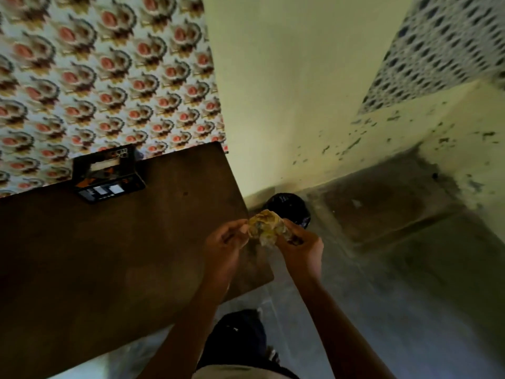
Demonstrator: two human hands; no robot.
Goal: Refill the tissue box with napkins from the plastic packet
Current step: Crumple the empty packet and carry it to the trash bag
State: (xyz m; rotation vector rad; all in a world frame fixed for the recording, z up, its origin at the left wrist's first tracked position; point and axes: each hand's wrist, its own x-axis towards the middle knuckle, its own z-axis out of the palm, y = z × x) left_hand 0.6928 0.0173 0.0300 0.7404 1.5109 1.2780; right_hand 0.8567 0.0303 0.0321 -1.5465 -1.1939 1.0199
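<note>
Pale yellow-green walls (287, 91) meet in a corner ahead of me, stained dark near the grey concrete floor (396, 269), and a floral-patterned wall covering (95, 64) runs along the left. Below that, the dark brown wooden tabletop (95, 255) fills the lower left of my view, its right edge passing under my hands. At its far side, against the patterned wall, stands the black rectangular tissue box (108, 173), well apart from my hands; blur hides what is in it. On the floor in the corner sits a round bin lined with a black plastic bag (289, 207), just beyond my hands. My left hand (228, 240) and right hand (299, 243) are raised together over the tabletop's edge, and my grip on both sides is closed on the crumpled, yellowish clear plastic packet (266, 227), which is bunched between my fingertips.
</note>
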